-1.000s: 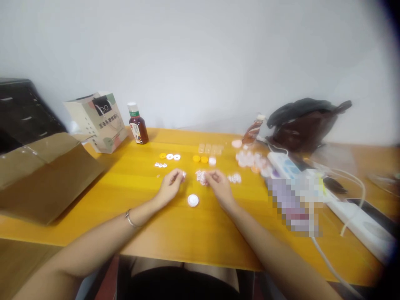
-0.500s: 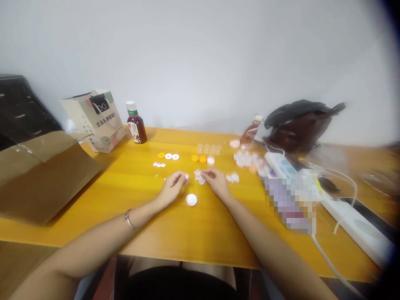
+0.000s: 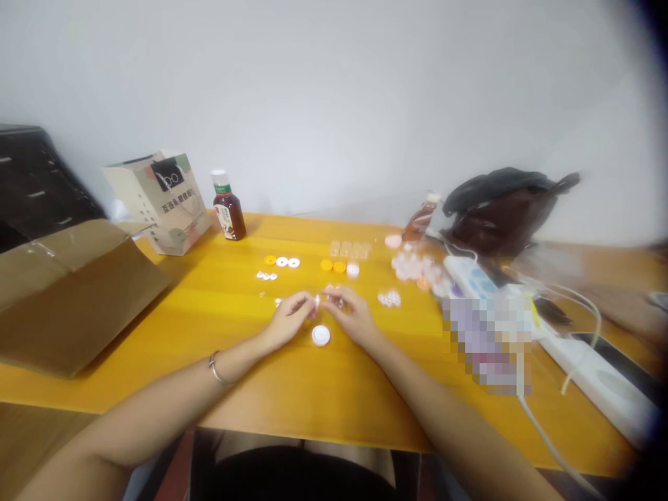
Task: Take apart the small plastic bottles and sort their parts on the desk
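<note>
- The counter [image 3: 292, 390] has its front edge running across the lower part of the frame; a stretch of wood lies between that edge and the round white lid [image 3: 321, 335] at lower centre.
- An open cardboard box [image 3: 83, 299] bounds the left side of the frame, and a white power strip [image 3: 584, 365] the right; the forearms reach in between them.
- Half a second ago the right hand [image 3: 358, 320] was at the pile of small white pieces [image 3: 330, 287]; now its fingertips have come in beside those of the left hand [image 3: 289, 319], at the frame's centre, just above the lid.
- The left hand is pinched on a small white piece [image 3: 316, 300]; whether the right fingertips also grip it, I cannot tell.
- That piece looks pale and tiny, its shape blurred; the pile lies partly hidden behind the right hand.
</note>
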`<state>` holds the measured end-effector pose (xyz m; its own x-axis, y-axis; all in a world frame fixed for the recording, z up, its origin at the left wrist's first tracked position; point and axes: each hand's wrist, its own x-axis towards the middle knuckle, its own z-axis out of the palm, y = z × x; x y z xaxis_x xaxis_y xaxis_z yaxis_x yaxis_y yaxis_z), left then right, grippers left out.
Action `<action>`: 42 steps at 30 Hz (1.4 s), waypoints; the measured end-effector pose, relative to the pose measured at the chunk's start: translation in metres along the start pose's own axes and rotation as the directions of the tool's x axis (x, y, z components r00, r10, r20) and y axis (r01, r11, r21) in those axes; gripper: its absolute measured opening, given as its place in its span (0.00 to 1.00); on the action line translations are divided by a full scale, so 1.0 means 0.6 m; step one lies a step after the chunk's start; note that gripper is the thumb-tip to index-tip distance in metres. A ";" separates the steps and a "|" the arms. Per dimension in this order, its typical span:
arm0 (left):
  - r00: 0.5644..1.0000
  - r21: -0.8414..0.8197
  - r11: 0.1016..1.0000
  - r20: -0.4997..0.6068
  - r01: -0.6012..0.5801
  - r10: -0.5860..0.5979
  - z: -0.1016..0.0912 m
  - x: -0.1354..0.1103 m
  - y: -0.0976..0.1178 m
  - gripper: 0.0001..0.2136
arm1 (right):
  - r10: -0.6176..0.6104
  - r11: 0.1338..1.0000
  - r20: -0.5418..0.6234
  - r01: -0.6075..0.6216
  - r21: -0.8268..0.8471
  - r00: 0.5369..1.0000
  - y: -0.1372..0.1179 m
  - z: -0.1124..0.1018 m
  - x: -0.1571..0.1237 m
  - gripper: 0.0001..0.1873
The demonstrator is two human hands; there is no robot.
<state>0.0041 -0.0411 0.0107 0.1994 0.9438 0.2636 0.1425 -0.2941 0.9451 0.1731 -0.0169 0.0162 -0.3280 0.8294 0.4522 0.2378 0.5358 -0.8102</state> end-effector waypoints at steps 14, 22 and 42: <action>0.995 0.046 0.999 0.100 -0.003 -0.002 -0.002 -0.002 -0.002 0.14 | 0.116 0.983 -0.027 -0.111 0.145 0.993 -0.012 -0.017 0.006 0.10; 0.992 0.205 0.977 0.116 -0.064 0.041 -0.008 -0.004 0.003 0.12 | 0.312 0.791 -0.263 -0.403 -0.460 0.913 0.027 -0.164 0.038 0.10; 0.824 0.507 0.730 0.550 -0.458 0.136 -0.040 0.003 0.024 0.20 | 0.416 0.649 -0.203 -0.446 -0.616 0.886 0.036 -0.195 0.027 0.14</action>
<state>-0.0166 -0.0403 0.0292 0.7165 0.6553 0.2393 0.5042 -0.7235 0.4716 0.2798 0.0269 0.0497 -0.0057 0.9903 0.1391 0.8640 0.0749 -0.4979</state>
